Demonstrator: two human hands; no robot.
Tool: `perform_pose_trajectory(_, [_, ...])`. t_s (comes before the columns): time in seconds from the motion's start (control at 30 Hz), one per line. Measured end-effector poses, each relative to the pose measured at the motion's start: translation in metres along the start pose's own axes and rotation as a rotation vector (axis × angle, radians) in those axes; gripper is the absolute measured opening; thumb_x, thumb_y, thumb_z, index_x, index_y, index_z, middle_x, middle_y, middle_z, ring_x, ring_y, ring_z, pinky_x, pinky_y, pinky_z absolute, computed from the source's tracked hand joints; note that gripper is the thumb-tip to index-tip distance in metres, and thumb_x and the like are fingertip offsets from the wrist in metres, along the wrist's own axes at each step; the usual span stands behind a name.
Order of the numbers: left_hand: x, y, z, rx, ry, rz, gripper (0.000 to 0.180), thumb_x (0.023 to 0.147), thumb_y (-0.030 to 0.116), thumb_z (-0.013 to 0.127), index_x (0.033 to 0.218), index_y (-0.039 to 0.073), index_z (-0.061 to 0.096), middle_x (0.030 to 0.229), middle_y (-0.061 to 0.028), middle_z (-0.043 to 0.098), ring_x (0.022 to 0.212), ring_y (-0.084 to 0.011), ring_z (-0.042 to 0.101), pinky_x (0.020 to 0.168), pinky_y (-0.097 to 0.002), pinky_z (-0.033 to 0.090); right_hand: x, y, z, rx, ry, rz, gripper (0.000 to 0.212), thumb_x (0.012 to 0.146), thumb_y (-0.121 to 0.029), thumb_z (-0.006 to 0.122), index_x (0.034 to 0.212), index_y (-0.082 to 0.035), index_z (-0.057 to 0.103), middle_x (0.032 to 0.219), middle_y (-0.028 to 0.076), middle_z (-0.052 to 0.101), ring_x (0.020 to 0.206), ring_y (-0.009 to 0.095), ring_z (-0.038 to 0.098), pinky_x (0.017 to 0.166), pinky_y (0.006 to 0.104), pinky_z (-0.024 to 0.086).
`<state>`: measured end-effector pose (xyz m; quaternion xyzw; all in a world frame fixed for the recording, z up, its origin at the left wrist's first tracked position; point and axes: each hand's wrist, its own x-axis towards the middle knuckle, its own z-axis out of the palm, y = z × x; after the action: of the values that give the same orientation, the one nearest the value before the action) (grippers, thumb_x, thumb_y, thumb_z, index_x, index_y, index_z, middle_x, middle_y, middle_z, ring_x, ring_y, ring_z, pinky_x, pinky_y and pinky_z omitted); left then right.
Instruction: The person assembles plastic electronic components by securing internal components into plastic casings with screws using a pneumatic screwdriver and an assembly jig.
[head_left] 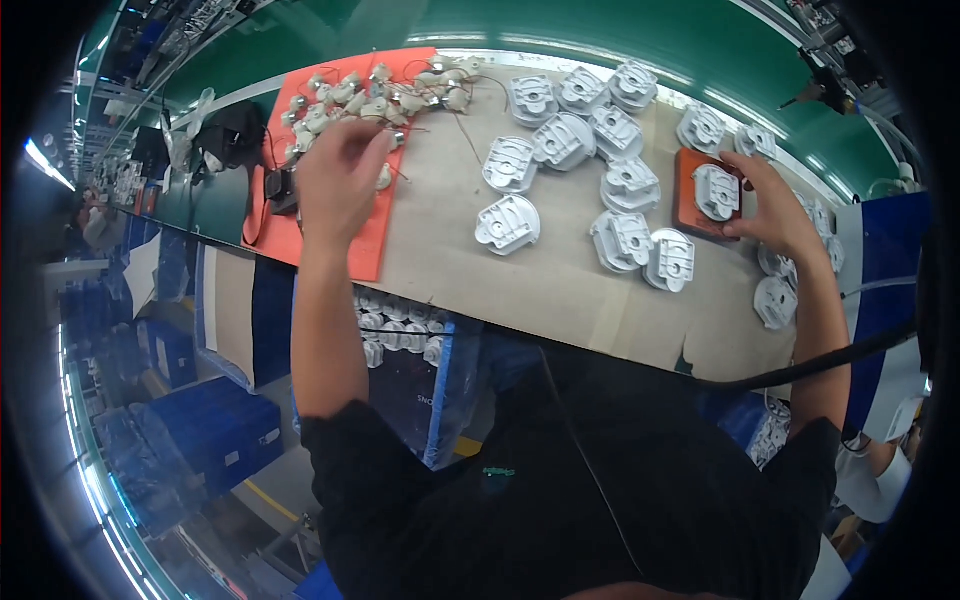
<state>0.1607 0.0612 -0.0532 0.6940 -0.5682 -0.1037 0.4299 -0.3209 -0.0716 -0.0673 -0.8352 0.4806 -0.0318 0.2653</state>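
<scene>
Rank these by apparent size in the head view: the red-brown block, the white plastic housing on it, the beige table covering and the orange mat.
Largest to smallest:
1. Beige table covering
2. Orange mat
3. Red-brown block
4. White plastic housing on the block

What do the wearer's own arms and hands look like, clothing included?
The left hand and right hand are ungloved. The forearms are bare up to short black fabric sleeves, part of a black fabric shirt with a small green mark.
</scene>
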Motion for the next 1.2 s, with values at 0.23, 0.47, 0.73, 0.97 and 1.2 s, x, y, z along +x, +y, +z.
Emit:
perform_pose_trajectory(0.23, [0.146, -0.019, 0.083, 0.551, -0.340, 0.128, 0.022, 0.088, 0.020, 0.073, 0.098, 0.001, 0.074, 0.094, -0.0159, 0.076, 0.085, -0.0335, 0.072, 0.079, -0.0404, 0.056, -0.014, -0.016, 0.006, -0.063, 0.033, 0.041, 0.092, 0.062, -0.004, 0.090, 0.144, -0.008, 0.050, 0.131, 0.015, 0.059, 0.124, 0.035, 0.056, 0.108, 0.0411, 0.046])
perform_pose_trajectory(0.47, [0.188, -0.013, 0.146, 0.777, -0.663, 0.020, 0.029, 0.087, 0.026, 0.075, 0.097, -0.001, 0.075, 0.092, -0.0178, 0.076, 0.084, -0.0342, 0.073, 0.079, -0.0414, 0.058, -0.008, -0.018, -0.005, -0.073, 0.003, 0.076, 0.090, 0.059, -0.003, 0.089, 0.141, -0.008, 0.053, 0.128, 0.014, 0.058, 0.123, 0.035, 0.058, 0.107, 0.0407, 0.047])
perform_pose_trajectory(0.73, [0.181, -0.012, 0.146, 0.232, -0.689, -0.291, 0.036, 0.092, 0.034, 0.074, 0.089, -0.002, 0.073, 0.074, -0.0118, 0.071, 0.057, -0.0227, 0.064, 0.061, -0.0382, 0.055, -0.009, -0.022, -0.009, -0.055, -0.012, 0.093, 0.081, 0.064, -0.009, 0.090, 0.138, -0.007, 0.056, 0.131, 0.015, 0.058, 0.124, 0.037, 0.057, 0.106, 0.0416, 0.047])
perform_pose_trajectory(0.97, [0.178, -0.005, 0.111, 0.754, -0.677, 0.072, 0.037, 0.096, 0.035, 0.067, 0.091, -0.001, 0.072, 0.075, -0.0132, 0.072, 0.062, -0.0246, 0.069, 0.064, -0.0387, 0.054, -0.011, -0.017, -0.006, -0.004, 0.003, 0.090, 0.081, 0.065, -0.008, 0.090, 0.138, -0.008, 0.056, 0.132, 0.015, 0.057, 0.124, 0.036, 0.057, 0.106, 0.0413, 0.047])
perform_pose_trajectory(1.2, [0.134, -0.017, 0.068, 0.496, -0.855, -0.160, 0.024, 0.091, 0.020, 0.070, 0.106, 0.002, 0.072, 0.087, -0.0144, 0.075, 0.072, -0.0294, 0.073, 0.070, -0.0400, 0.057, -0.009, -0.013, -0.006, 0.018, -0.011, 0.082, 0.083, 0.064, -0.007, 0.090, 0.139, -0.007, 0.055, 0.133, 0.014, 0.057, 0.124, 0.035, 0.058, 0.106, 0.0405, 0.048])
